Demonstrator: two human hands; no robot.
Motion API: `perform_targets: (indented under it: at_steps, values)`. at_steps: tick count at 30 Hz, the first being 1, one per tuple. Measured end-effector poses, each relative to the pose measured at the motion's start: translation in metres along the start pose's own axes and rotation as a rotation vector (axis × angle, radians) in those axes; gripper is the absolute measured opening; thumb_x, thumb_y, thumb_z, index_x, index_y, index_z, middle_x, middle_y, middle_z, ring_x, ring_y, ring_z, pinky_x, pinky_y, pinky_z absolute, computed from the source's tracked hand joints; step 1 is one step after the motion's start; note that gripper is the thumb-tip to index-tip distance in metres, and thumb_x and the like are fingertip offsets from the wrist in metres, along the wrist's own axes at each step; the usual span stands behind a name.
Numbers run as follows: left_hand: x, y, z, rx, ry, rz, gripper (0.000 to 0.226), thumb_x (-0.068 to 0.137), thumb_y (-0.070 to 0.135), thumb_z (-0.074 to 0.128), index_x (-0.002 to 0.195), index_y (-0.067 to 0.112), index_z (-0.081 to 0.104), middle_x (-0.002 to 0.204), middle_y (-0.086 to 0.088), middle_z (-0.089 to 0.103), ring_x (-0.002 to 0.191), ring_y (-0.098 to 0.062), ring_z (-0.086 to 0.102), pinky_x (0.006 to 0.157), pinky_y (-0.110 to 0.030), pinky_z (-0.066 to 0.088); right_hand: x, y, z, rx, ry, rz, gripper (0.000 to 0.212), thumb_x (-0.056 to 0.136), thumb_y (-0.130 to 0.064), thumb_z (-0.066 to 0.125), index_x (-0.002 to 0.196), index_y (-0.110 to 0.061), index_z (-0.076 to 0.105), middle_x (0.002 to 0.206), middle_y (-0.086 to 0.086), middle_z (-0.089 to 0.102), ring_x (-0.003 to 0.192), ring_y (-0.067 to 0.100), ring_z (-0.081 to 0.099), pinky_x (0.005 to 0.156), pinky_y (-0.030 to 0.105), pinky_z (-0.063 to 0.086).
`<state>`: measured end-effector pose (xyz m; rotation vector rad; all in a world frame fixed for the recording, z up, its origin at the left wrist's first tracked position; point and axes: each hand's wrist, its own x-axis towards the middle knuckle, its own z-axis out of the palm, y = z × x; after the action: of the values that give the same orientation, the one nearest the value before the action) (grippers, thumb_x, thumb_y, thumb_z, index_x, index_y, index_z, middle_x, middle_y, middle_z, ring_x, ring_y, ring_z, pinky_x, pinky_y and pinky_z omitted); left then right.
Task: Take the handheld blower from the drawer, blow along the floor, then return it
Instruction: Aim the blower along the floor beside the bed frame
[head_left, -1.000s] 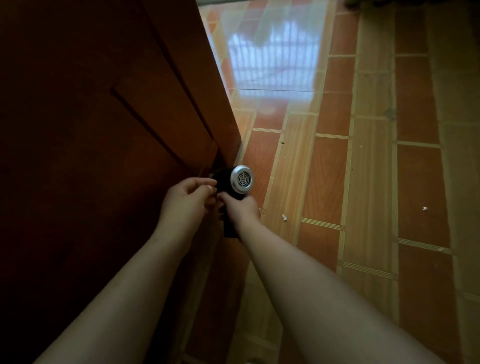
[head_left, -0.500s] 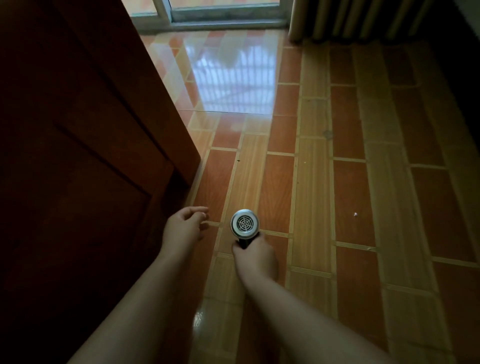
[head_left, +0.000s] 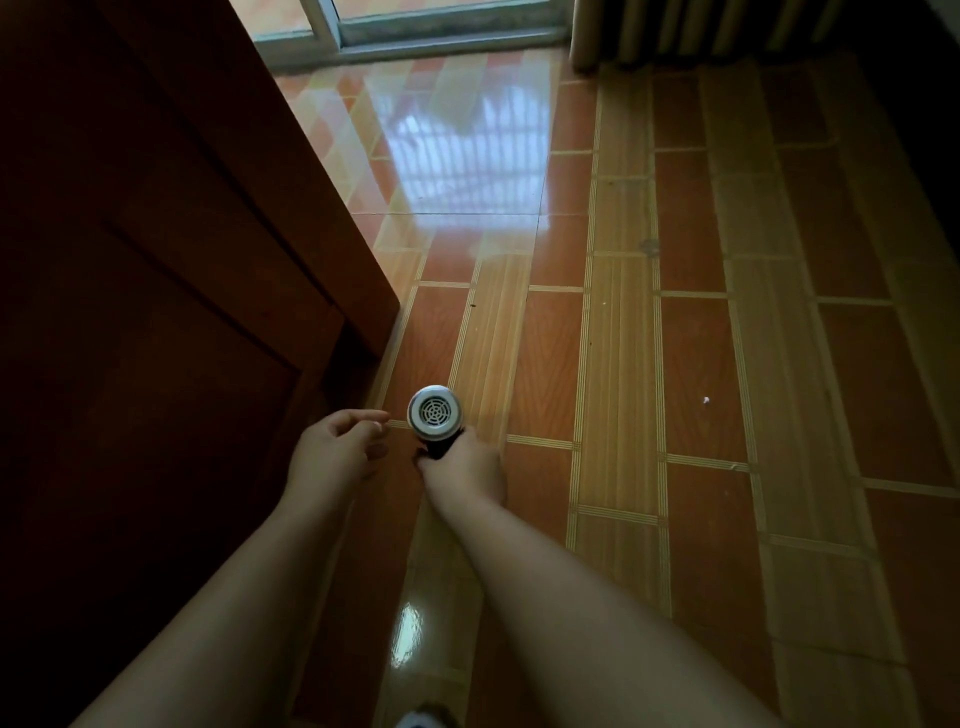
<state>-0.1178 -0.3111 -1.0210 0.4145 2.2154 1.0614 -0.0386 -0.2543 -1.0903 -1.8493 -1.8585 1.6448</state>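
Note:
The handheld blower (head_left: 435, 415) is black with a round silver grille at its rear, which faces me. My right hand (head_left: 467, 465) grips its dark handle from below and holds it low over the tiled floor (head_left: 623, 338), nozzle pointing away. My left hand (head_left: 337, 449) hovers just left of the blower with its fingers loosely curled and apart, holding nothing and not touching the blower. No drawer opening shows in this view.
A tall dark-brown wooden cabinet (head_left: 156, 312) fills the left side, its corner close to my left hand. A small white scrap (head_left: 705, 400) lies on the tiles to the right. A sliding glass door (head_left: 405, 26) and a curtain (head_left: 675, 31) stand at the far end.
Both hands were together on the blower beside the cabinet. My left hand has let go, and my right hand has carried the blower away from the cabinet, out over the floor.

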Motion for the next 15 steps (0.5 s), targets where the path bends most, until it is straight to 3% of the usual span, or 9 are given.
perform_targets:
  at_steps: [3, 7, 15]
  values:
    - [-0.002, 0.006, 0.012, 0.027, -0.02, 0.03, 0.018, 0.092, 0.012, 0.052, 0.089, 0.024, 0.066, 0.102, -0.007, 0.068, 0.093, -0.021, 0.064, 0.083, -0.041, 0.052, 0.006, 0.01, -0.024, 0.0, 0.081, 0.008, 0.042, 0.083, -0.04, 0.067, 0.115, -0.015, 0.056, 0.112, 0.007, 0.068, 0.103, 0.029, 0.064, 0.082, 0.035, 0.052]
    - [-0.01, 0.016, 0.049, 0.036, -0.089, 0.097, 0.016, 0.094, 0.014, 0.051, 0.1, 0.019, 0.064, 0.101, 0.0, 0.065, 0.091, -0.013, 0.061, 0.067, -0.023, 0.046, 0.014, 0.037, -0.084, 0.006, 0.244, 0.059, 0.043, 0.083, -0.044, 0.065, 0.112, -0.013, 0.059, 0.11, 0.01, 0.069, 0.103, 0.032, 0.065, 0.079, 0.033, 0.049]
    - [-0.023, 0.051, 0.124, -0.011, -0.299, 0.091, 0.017, 0.094, 0.013, 0.05, 0.102, 0.016, 0.065, 0.105, -0.003, 0.067, 0.097, -0.018, 0.063, 0.076, -0.025, 0.051, 0.027, 0.086, -0.191, 0.04, 0.453, 0.154, 0.04, 0.085, -0.042, 0.065, 0.104, -0.006, 0.063, 0.104, 0.011, 0.069, 0.094, 0.03, 0.065, 0.066, 0.029, 0.042]
